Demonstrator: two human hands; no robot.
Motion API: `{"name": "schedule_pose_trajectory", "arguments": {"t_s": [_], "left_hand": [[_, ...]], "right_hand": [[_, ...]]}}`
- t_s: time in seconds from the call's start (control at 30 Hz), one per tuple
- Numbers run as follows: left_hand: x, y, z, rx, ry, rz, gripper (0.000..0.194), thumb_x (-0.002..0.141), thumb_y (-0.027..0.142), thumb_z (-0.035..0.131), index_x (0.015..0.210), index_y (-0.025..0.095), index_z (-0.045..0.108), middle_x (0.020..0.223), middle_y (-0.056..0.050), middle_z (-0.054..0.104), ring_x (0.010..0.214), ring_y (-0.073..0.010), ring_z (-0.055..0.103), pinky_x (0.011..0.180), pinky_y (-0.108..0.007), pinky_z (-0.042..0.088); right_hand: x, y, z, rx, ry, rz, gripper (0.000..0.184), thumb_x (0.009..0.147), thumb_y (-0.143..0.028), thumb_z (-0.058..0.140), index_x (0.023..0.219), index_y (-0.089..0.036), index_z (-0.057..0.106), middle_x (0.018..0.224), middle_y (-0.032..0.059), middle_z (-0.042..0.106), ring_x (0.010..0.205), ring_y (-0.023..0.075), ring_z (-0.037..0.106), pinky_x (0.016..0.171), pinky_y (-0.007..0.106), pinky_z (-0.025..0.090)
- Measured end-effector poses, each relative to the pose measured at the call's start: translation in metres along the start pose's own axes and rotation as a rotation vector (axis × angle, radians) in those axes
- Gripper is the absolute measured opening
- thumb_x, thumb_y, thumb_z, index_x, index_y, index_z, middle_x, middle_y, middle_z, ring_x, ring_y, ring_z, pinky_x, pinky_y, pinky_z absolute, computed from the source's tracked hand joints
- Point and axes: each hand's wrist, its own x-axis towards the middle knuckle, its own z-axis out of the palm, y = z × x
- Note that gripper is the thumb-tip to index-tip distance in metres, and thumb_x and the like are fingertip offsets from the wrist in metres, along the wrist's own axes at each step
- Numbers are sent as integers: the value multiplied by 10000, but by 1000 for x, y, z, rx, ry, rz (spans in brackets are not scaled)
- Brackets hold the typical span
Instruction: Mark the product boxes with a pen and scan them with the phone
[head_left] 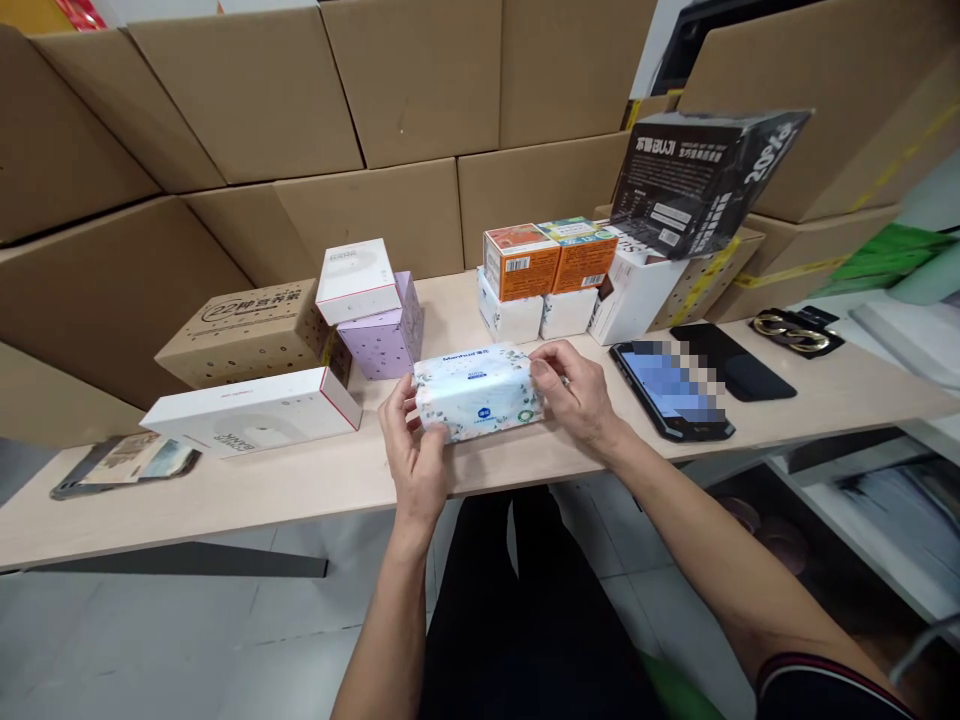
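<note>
A soft pack of tissues (477,392), white with a pale blue-green floral print, lies near the front edge of the light wooden table (262,485). My left hand (415,452) grips its left end, fingers curled round it. My right hand (576,392) holds its right end, fingers wrapped over the top. The pack rests on or just above the tabletop.
A long white box (255,412), a brown carton (247,332), a purple box (384,338) with a white box (356,280) on top stand left. Orange boxes (551,258), white boxes, a black box (701,180), a tablet (671,388) and a phone (731,362) lie right. Cardboard cartons wall the back.
</note>
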Motion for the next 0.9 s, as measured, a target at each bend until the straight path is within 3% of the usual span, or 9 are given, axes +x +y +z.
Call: {"name": "schedule_pose_trajectory", "arguments": {"t_s": [0.1, 0.23, 0.43, 0.6, 0.67, 0.73, 0.83, 0.9], "left_hand": [[1, 3, -1, 69, -24, 44, 609, 841, 242, 559, 1443, 326, 526, 1307, -77, 529, 1228, -257, 527, 1061, -442, 467], [3, 6, -1, 165, -40, 97, 371, 949, 415, 537, 1263, 292, 693, 1208, -74, 533, 1240, -251, 492, 1132, -448, 394], [3, 9, 1, 213, -47, 79, 390, 999, 481, 489, 1234, 267, 715, 1216, -81, 527, 1263, -230, 481, 1144, -414, 385], [4, 8, 2, 228, -54, 84, 386, 1003, 463, 493, 1284, 276, 679, 1253, -86, 547, 1266, -227, 495, 1155, -426, 386], [4, 7, 2, 243, -54, 93, 388, 1009, 470, 481, 1300, 288, 664, 1297, -87, 524, 1307, -232, 475, 1163, -437, 387], [3, 6, 2, 265, -58, 108, 391, 1017, 480, 464, 1297, 292, 661, 1336, -90, 486, 1357, -241, 440, 1171, -452, 386], [1, 4, 2, 311, -70, 163, 389, 1028, 475, 444, 1295, 291, 659, 1387, -95, 435, 1396, -256, 407, 1177, -480, 387], [-1, 4, 3, 360, -86, 226, 381, 1036, 447, 434, 1320, 297, 640, 1458, -96, 384, 1395, -266, 413, 1166, -498, 399]], "right_hand": [[1, 0, 0, -10, -4, 18, 359, 947, -559, 509, 850, -220, 574, 785, 22, 674, 692, 159, 631, 647, 286, 513], [0, 2, 2, -9, -2, 45, 281, 931, -484, 561, 881, -208, 581, 831, 29, 683, 666, 146, 635, 608, 273, 494], [1, 4, 3, -44, 20, 44, 224, 934, -431, 558, 906, -215, 609, 857, 23, 710, 689, 148, 644, 636, 270, 493], [8, 22, -14, -166, 90, 160, 245, 974, -370, 480, 989, -209, 664, 878, 40, 720, 778, 191, 663, 728, 312, 493], [8, 31, -24, -301, 14, 166, 271, 953, -249, 457, 1067, -201, 699, 955, 66, 716, 866, 214, 666, 793, 333, 495], [6, 35, -31, -442, -172, 131, 365, 921, -141, 428, 1127, -207, 723, 1044, 89, 688, 926, 218, 657, 825, 330, 491], [0, 29, -37, -702, -453, 71, 396, 900, -73, 432, 1098, -213, 745, 1080, 110, 636, 929, 216, 636, 797, 307, 481], [-4, 22, -39, -855, -534, 50, 365, 903, -56, 441, 1057, -193, 742, 1054, 129, 627, 953, 245, 621, 790, 322, 469]]}}
